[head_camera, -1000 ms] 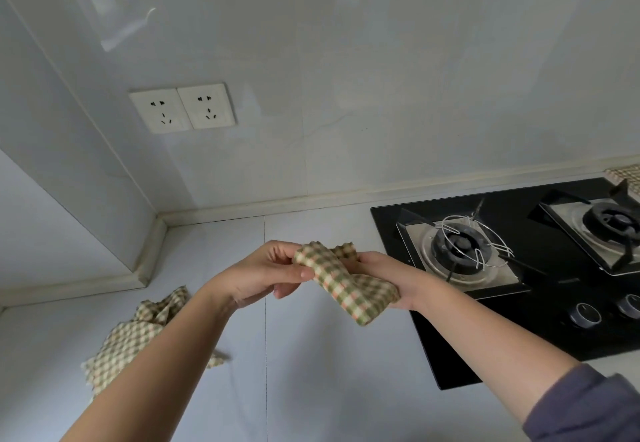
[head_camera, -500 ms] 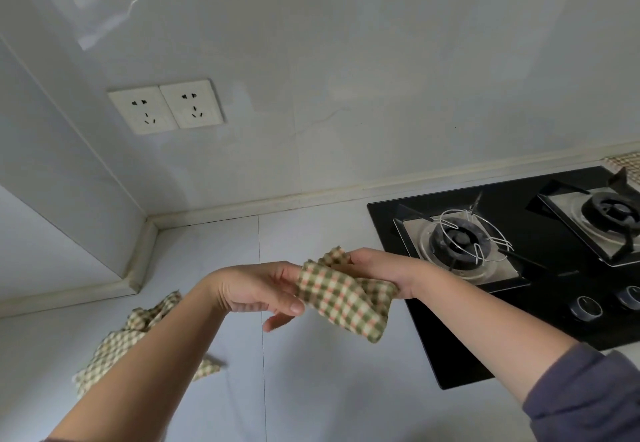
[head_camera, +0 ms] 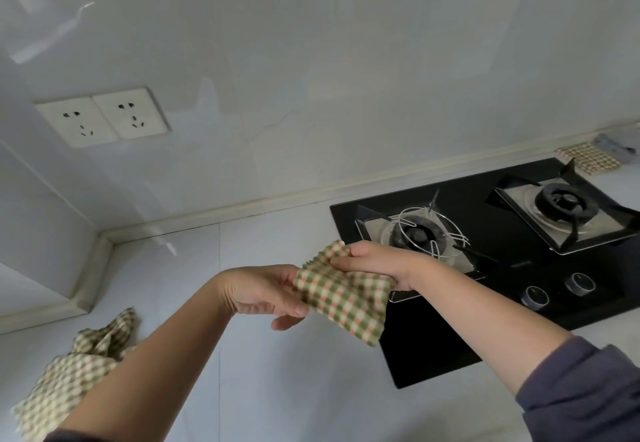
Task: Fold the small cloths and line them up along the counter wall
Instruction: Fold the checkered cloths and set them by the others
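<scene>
**Checked cloth** (head_camera: 343,299): soft woven gingham in green, cream and orange with a zigzag-cut edge. It is held in the air above the tabletop (head_camera: 277,389), at the near left corner of the hob (head_camera: 433,348).
- **Grip:** The left hand (head_camera: 263,291) pinches its left edge and the right hand (head_camera: 377,265) grasps its upper right. This likely stretches the top edge so the hanging part falls square for a fold.

**Second cloth** (head_camera: 69,372): same check, crumpled on the tabletop at the left and partly behind the left forearm, evidently awaiting its turn.

**Folded cloth** (head_camera: 588,157): a flat rectangle against the wall (head_camera: 346,95) beyond the hob, apparently already placed, with something grey just beside it.

**Hob:** glossy black glass with two burners. A thin wire ring (head_camera: 429,233) sits on the nearer one.

**Wall:** smooth and pale, with twin sockets (head_camera: 104,117).
</scene>
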`<state>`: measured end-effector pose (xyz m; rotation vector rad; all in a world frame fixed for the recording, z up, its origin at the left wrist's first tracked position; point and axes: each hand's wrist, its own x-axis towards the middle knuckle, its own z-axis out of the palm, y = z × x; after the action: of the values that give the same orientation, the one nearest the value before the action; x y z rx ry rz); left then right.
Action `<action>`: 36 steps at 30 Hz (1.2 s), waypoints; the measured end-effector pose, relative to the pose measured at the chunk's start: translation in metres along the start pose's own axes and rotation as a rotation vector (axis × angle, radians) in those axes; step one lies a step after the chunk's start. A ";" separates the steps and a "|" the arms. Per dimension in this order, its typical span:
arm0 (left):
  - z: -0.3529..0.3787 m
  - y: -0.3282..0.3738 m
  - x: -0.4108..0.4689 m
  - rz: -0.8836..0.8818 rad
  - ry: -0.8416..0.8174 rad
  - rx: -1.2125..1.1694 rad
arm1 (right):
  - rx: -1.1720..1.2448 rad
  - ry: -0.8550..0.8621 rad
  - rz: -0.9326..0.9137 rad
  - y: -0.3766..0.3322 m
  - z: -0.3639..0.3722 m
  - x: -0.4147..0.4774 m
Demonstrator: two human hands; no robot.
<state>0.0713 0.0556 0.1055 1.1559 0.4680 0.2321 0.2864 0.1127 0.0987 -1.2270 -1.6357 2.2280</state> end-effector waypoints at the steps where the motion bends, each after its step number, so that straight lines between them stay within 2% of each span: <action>1: 0.002 0.002 0.010 0.001 -0.005 -0.024 | 0.009 0.004 0.001 0.001 -0.010 -0.007; 5: 0.014 0.015 0.062 0.021 -0.105 -0.026 | -0.077 -0.011 0.031 0.015 -0.054 -0.040; 7: 0.020 0.021 0.093 -0.002 -0.061 0.007 | -0.100 0.013 0.028 0.024 -0.081 -0.059; 11: 0.043 0.033 0.164 -0.046 0.059 0.052 | -0.129 0.183 -0.069 0.042 -0.144 -0.119; 15: 0.074 0.045 0.245 0.021 0.272 0.040 | -0.195 0.311 -0.135 0.071 -0.202 -0.177; 19: 0.103 0.054 0.324 0.187 0.650 0.088 | -0.273 0.527 -0.242 0.091 -0.247 -0.227; 21: 0.115 0.052 0.363 0.250 0.792 -0.067 | -0.281 0.652 -0.280 0.097 -0.268 -0.247; 22: 0.121 0.050 0.384 0.267 0.800 -0.218 | -0.278 0.712 -0.299 0.099 -0.279 -0.256; 24: 0.132 0.047 0.423 0.259 0.710 -0.474 | -0.298 0.813 -0.351 0.102 -0.300 -0.274; 26: 0.143 0.050 0.460 0.193 0.645 -0.533 | -0.330 0.915 -0.401 0.106 -0.323 -0.290; 29: 0.155 0.060 0.509 0.169 0.668 -0.430 | -0.361 1.043 -0.414 0.117 -0.361 -0.307; 34: 0.154 0.078 0.590 0.245 1.016 -0.170 | -0.354 1.146 -0.408 0.143 -0.430 -0.328; 36: 0.152 0.088 0.626 0.239 1.050 -0.170 | -0.347 1.143 -0.423 0.147 -0.460 -0.332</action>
<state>0.6993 0.2218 0.0878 0.8476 1.1980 1.0889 0.8623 0.2219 0.1110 -1.5624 -1.5150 0.6959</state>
